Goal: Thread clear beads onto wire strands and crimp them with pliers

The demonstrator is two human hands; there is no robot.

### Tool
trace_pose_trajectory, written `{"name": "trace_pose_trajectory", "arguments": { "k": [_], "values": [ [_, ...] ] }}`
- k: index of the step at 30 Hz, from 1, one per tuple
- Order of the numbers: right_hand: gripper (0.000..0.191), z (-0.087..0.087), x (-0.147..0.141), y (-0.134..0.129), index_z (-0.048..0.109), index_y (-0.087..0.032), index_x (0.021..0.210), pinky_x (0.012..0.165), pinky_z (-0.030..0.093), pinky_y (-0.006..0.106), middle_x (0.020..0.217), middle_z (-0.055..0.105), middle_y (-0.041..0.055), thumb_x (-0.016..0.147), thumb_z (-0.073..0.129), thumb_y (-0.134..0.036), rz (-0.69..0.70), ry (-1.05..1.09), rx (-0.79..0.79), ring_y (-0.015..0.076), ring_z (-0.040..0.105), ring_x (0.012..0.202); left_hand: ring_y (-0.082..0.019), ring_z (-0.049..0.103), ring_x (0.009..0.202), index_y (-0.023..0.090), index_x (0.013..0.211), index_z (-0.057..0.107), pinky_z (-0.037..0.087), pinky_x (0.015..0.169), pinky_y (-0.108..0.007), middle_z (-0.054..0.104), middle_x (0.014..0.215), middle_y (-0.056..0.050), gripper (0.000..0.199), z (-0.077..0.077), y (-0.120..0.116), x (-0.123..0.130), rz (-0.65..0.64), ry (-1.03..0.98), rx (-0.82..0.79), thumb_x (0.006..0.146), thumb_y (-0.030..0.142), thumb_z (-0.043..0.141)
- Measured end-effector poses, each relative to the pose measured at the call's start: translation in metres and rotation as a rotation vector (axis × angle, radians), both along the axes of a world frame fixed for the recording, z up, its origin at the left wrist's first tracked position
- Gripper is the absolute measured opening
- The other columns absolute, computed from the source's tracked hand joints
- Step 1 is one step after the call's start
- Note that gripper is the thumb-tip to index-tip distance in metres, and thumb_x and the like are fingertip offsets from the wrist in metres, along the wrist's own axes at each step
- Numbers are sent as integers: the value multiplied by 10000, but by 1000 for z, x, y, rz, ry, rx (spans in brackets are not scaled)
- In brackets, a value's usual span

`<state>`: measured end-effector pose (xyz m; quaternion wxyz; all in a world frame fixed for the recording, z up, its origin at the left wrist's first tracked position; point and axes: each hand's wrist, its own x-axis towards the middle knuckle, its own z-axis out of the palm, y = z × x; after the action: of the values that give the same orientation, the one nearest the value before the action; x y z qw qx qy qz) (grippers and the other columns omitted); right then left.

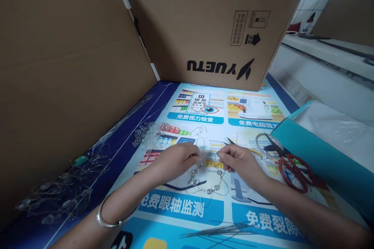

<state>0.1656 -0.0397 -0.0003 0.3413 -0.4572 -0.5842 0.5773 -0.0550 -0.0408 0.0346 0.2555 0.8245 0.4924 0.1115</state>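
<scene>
Clear, round beads on a thin wire loop (209,191) are held between both hands over the blue-and-white printed desk (140,228). Wire appears to be pinched by the fingers of the left hand (181,159) and of the right hand (238,159). Several beads are already threaded; the ends seem not yet fastened, so the piece is judged partly made. Loose transparent beads (149,134) are left heaped beyond the left hand, and straight dark wires (216,231) are left unused nearby. Tangled beaded strands (64,190) at left may be finished pieces. Red-handled metal scissors (292,167) are laid beside the right forearm.
</scene>
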Motion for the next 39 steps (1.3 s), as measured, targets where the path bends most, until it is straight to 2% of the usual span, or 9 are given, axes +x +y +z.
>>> {"name": "trace_pose_trajectory", "arguments": {
  "k": [4, 7, 13, 18, 22, 32, 39],
  "values": [
    [151, -5, -2, 0, 595, -172, 784, 457, 399, 191, 568, 545, -29, 772, 570, -321, -15, -56, 39, 87, 508, 500, -150, 516, 693, 217, 815, 596, 364, 601, -244, 582, 793, -1, 132, -11, -6, 0, -2, 16, -52, 800, 314, 509],
    [138, -7, -4, -2, 591, -177, 782, 463, 399, 199, 558, 537, -33, 781, 552, -309, -33, -88, 81, 92, 505, 496, -160, 514, 713, 222, 883, 574, 378, 596, -248, 569, 834, -8, 167, -17, -11, 5, 35, -4, -28, 770, 342, 552],
    [102, -9, -6, -4, 613, -188, 746, 539, 394, 205, 639, 582, -24, 783, 524, -223, -59, -269, 364, 100, 520, 587, -198, 509, 884, 233, 990, 546, 410, 719, -291, 559, 946, -30, 224, -28, -16, 18, 27, -35, 66, 772, 288, 560],
    [103, -9, -7, -6, 616, -199, 740, 580, 395, 203, 671, 606, -29, 769, 523, -167, -84, -355, 517, 99, 533, 614, -196, 518, 830, 226, 955, 562, 415, 703, -293, 562, 878, -34, 170, -36, -18, 24, 0, 44, 117, 797, 243, 503],
    [107, -7, -5, -9, 614, -198, 745, 640, 402, 230, 720, 614, 1, 773, 518, -161, -46, -428, 643, 127, 546, 691, -186, 528, 779, 217, 906, 564, 411, 672, -280, 564, 820, -31, 134, -39, -20, 26, 13, 68, 129, 811, 241, 473],
    [124, -13, -1, -10, 609, -207, 784, 660, 409, 245, 758, 621, 19, 804, 488, -191, -15, -512, 700, 141, 555, 717, -177, 527, 690, 203, 794, 528, 341, 553, -254, 568, 756, -22, 85, -39, -22, 27, 66, 147, 148, 808, 253, 461],
    [127, -14, 0, -9, 614, -201, 785, 672, 409, 237, 759, 624, 18, 806, 490, -186, -3, -550, 703, 138, 559, 724, -166, 513, 660, 199, 740, 485, 313, 538, -249, 559, 738, -15, 109, -36, -24, 27, 74, 140, 137, 805, 284, 469]
  ]
}}
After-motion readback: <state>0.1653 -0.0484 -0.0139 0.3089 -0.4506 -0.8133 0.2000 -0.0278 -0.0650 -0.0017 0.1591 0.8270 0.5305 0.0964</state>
